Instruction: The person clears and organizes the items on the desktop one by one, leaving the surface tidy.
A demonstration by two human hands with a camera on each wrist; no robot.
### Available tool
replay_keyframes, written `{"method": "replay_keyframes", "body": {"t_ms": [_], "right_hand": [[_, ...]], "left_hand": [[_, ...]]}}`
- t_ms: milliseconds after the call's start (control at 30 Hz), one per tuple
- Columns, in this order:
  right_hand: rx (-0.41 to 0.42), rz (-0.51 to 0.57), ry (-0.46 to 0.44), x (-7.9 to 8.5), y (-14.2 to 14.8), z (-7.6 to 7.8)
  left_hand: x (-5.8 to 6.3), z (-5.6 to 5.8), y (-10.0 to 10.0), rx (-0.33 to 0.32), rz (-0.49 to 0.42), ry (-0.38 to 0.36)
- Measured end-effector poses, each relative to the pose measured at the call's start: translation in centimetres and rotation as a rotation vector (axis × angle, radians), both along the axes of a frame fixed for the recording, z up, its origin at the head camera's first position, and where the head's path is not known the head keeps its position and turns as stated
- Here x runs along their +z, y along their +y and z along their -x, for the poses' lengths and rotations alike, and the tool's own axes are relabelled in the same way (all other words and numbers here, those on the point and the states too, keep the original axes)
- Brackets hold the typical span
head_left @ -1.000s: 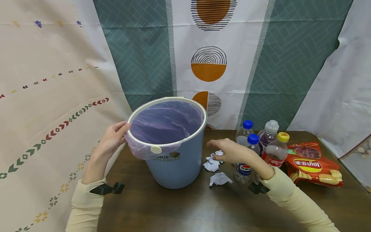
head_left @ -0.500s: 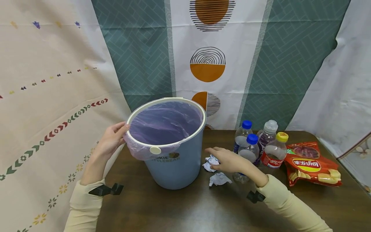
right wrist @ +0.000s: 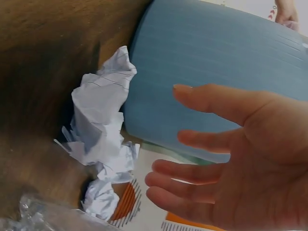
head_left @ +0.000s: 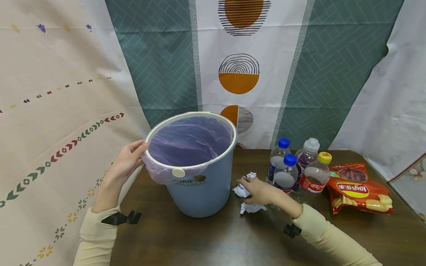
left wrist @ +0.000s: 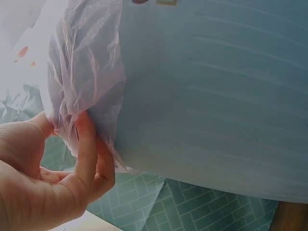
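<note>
A light blue trash can with a cream rim stands left of centre in the head view. A thin pinkish bag lines it and hangs over the outside. My left hand grips the left side of the rim, thumb and fingers on the folded-over bag in the left wrist view. Right of the can, my right hand hovers low over crumpled white papers, partly covering them. Its fingers are spread and hold nothing in the right wrist view, where the paper lies just beyond the fingertips.
Several plastic bottles stand close to the right forearm, among them a yellow-capped one and a blue-capped one. A red chip bag lies at the right on the brown table. Patterned cloth hangs behind.
My right hand has come down and toward me, from above the farther papers to over the nearer one. The left hand keeps its grip on the rim.
</note>
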State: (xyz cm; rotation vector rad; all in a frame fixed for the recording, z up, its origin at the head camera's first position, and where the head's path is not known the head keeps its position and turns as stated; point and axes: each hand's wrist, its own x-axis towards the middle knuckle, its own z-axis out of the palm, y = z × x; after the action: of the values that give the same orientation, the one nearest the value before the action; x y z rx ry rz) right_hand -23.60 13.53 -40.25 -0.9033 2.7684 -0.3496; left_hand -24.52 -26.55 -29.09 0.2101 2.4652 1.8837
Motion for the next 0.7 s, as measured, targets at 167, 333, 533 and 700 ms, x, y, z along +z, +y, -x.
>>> {"method": "replay_keyframes", "body": {"t_ms": [167,333,533,700], "right_hand": [[-0.019,-0.028,-0.058,-0.3,-0.1,-0.1],[-0.012,-0.064,-0.096,-0.8,-0.1,0.0],[0.010,-0.109,-0.127,-1.8,-0.3,0.3],[-0.006,-0.127,-0.135,-2.3,-0.4,0.1]], "left_hand": [[0.1,-0.1,0.0,-0.013,-0.026,0.009],[0.1,0.0,0.1,-0.009,-0.027,0.011],[0.0,0.0,0.1,-0.013,-0.044,0.013],[-0.1,0.0,0.1,-0.001,-0.042,0.004]]}}
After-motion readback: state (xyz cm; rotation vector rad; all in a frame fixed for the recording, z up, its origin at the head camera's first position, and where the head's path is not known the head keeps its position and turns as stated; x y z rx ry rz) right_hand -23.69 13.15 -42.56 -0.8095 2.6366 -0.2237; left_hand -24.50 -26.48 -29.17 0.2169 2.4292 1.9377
